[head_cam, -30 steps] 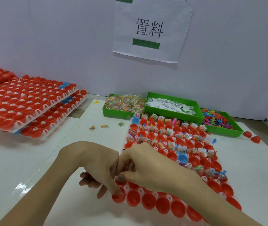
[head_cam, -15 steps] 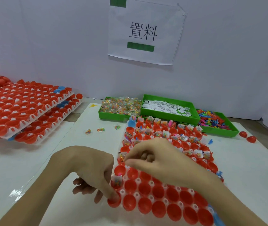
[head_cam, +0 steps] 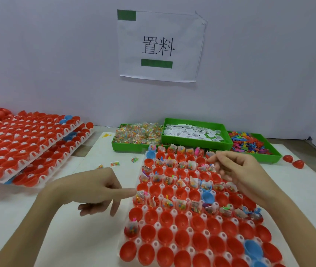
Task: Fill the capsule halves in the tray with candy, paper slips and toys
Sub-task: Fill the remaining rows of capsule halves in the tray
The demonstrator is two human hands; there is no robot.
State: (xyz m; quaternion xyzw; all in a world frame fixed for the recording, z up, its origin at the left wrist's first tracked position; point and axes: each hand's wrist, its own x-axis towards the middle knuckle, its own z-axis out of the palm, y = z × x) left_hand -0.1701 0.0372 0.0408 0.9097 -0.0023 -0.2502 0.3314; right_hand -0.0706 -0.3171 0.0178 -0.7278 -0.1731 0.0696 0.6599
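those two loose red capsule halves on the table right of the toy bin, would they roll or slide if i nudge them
The two loose red capsule halves are rounded, glossy domes lying on the flat white table, so a nudge would probably make them rock or skid rather than stay put. They look like thin plastic shells, likely very light. Their smooth surface may be slippery to pinch.

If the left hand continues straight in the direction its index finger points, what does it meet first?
The left hand points right at the tray's left edge. It would probably first meet the candy packet in the edge capsule half there; contact is unclear.

Bright, even light, soft shadows, wide-angle bending at edges, slight overall softness.
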